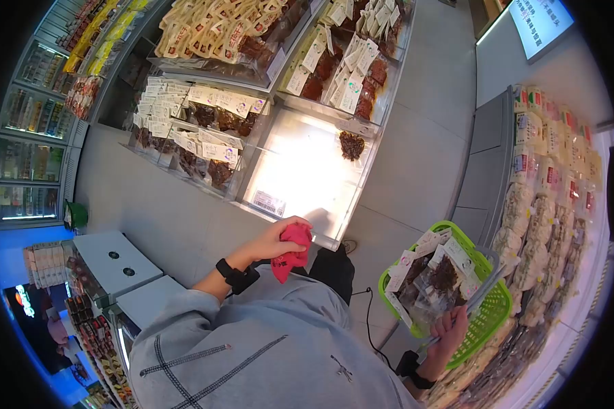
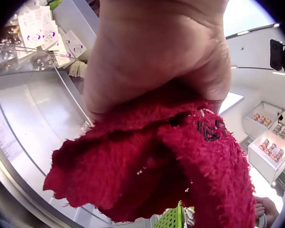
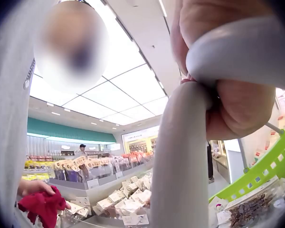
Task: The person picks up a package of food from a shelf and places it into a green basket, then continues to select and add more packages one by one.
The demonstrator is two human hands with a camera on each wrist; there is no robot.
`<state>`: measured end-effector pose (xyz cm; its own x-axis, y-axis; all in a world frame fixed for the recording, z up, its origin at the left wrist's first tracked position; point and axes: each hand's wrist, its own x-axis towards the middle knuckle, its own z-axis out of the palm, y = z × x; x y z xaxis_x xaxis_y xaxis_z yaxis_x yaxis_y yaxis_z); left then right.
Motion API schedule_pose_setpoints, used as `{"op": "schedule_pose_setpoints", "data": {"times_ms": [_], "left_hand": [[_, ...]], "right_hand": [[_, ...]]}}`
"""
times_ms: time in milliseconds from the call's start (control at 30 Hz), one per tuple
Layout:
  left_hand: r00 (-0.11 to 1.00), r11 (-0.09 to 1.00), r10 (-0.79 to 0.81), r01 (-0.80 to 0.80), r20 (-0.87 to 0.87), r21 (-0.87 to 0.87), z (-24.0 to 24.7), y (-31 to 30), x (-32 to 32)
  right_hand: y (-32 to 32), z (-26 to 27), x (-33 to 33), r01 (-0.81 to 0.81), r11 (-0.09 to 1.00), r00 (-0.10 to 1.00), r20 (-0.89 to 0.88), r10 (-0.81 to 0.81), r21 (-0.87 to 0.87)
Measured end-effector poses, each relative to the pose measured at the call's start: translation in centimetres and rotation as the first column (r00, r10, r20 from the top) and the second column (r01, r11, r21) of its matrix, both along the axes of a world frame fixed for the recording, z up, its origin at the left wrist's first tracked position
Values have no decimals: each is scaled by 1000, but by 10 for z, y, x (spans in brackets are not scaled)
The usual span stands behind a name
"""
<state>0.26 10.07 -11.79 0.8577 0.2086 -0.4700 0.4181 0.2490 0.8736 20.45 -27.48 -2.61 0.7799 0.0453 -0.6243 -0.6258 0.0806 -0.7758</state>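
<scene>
My left hand (image 1: 283, 240) grips a crumpled red cloth (image 1: 295, 253) near the front edge of a lit display compartment (image 1: 286, 153); in the left wrist view the cloth (image 2: 152, 156) hangs below the palm. My right hand (image 1: 450, 330) is curled round the grey handles of a green basket (image 1: 496, 320), which holds clear packets with white labels (image 1: 450, 273). The right wrist view shows the thick grey handle (image 3: 180, 156) within the fingers of the right hand (image 3: 242, 104). One dark packet (image 1: 351, 145) lies in the lit compartment, and a barcode label (image 1: 269, 202) sits at its near corner.
Neighbouring compartments hold labelled packets (image 1: 215, 109) and red packets (image 1: 365, 88). Shelves of white packaged goods (image 1: 532, 204) stand at the right. White-topped counters (image 1: 116, 266) are on the left, with glass-door coolers (image 1: 34, 157) behind. In the right wrist view a person (image 3: 82, 151) stands far back.
</scene>
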Motion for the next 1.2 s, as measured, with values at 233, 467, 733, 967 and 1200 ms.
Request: {"op": "schedule_pose_setpoints", "data": {"times_ms": [233,467,733,967,1200], "left_hand": [[984,994,-106,109,145,-12,58,62,-15],[942,996,-89,75,323,55,86,121,-47],[961,919,261,-277,96,281,22,172,-72],[991,699,65,37,-115,714,-19,174,-70],[999,724,-22,33,-25,689,-35,175,-110]], "right_hand": [[65,132,-98,56,990,979,189,-81,133],[136,119,-148,-65,924,992,128,17,377],[213,85,-162,-186,942,982,35,183,281],[229,80,-164,-214,940,977,45,210,265],[223,72,-162,-216,924,976,61,208,316]]}}
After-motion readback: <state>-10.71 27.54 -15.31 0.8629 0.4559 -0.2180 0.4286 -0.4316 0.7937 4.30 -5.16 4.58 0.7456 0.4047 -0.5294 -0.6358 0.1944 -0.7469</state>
